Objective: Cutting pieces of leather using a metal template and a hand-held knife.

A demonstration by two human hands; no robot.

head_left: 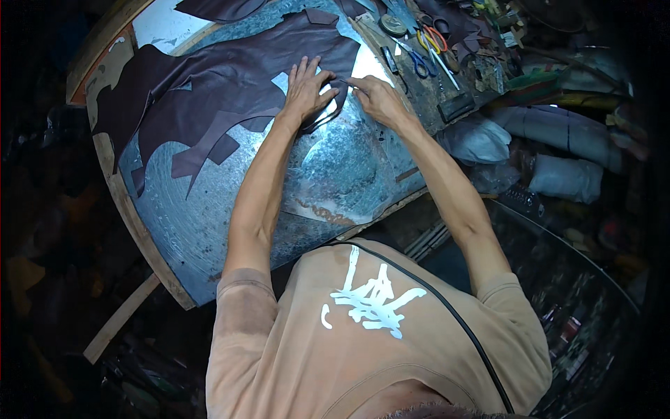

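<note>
A large sheet of dark brown leather with cut-out edges spreads over the metal-topped table. My left hand lies flat on it near its right end, fingers spread. Beneath and beside that hand sits a curved dark piece with a pale opening; whether it is a template or cut leather I cannot tell. My right hand is closed in a pinch at the leather's right edge, close to the left fingers. A thin tip shows at its fingertips, too small to name.
Scissors with blue handles, scissors with orange handles, a round tin and leather scraps crowd the table's right side. A wooden strip edges the left. Plastic-wrapped bundles lie beyond the table to the right.
</note>
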